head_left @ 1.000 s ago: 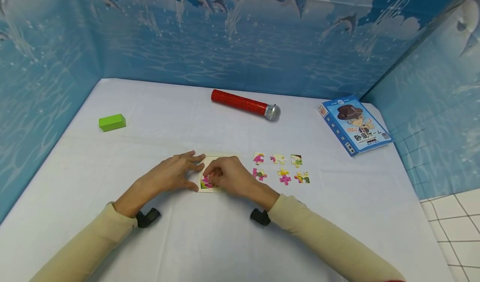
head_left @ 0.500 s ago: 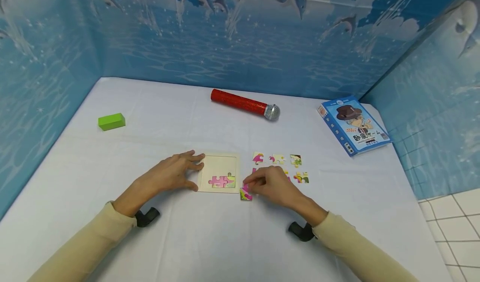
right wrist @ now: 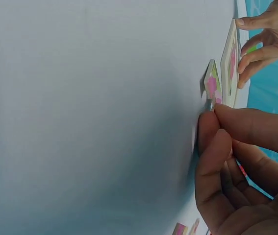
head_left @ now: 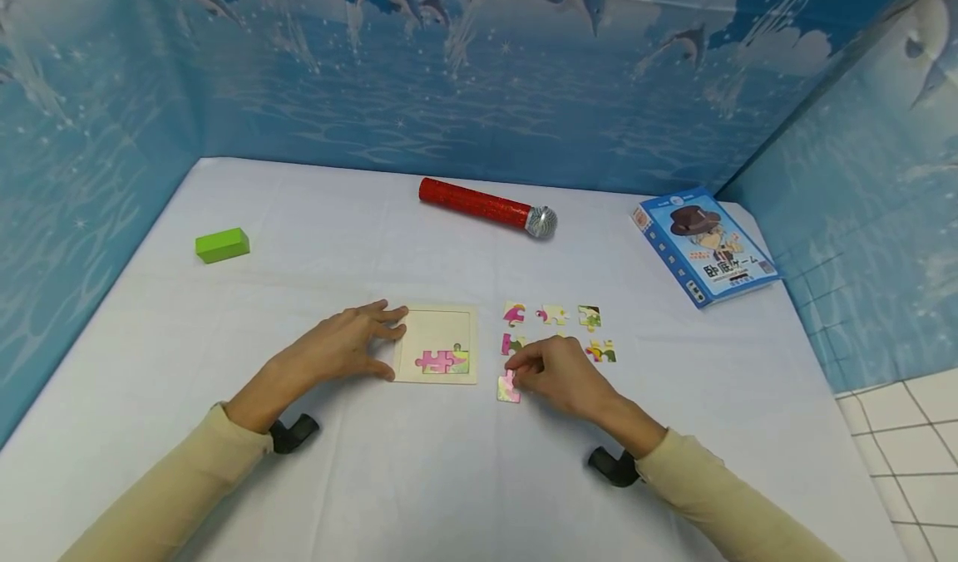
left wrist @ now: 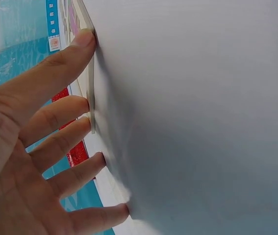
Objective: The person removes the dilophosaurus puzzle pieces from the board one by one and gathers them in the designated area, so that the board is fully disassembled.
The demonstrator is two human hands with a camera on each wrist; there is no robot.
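My right hand (head_left: 557,377) pinches a pink and green puzzle piece (head_left: 508,389) between thumb and index finger, right of the shallow square puzzle tray (head_left: 437,306). In the right wrist view the piece (right wrist: 211,81) juts tilted from the fingertips, low over the cloth. Two joined pieces (head_left: 445,362), pink and yellow-green, lie in the tray's lower right part. My left hand (head_left: 344,342) rests with spread fingers at the tray's left edge; in the left wrist view the thumb and two fingertips touch the tray's side (left wrist: 91,93).
Loose puzzle pieces (head_left: 553,315) lie in two rows right of the tray, some partly hidden by the right hand. A red microphone (head_left: 479,203) lies farther back. A green block (head_left: 222,245) is at left, a blue game box (head_left: 707,246) at back right.
My right hand has moved from over the tray's lower left out to the right, carrying the puzzle piece; two joined pieces now show in the tray. The left hand has stayed put.
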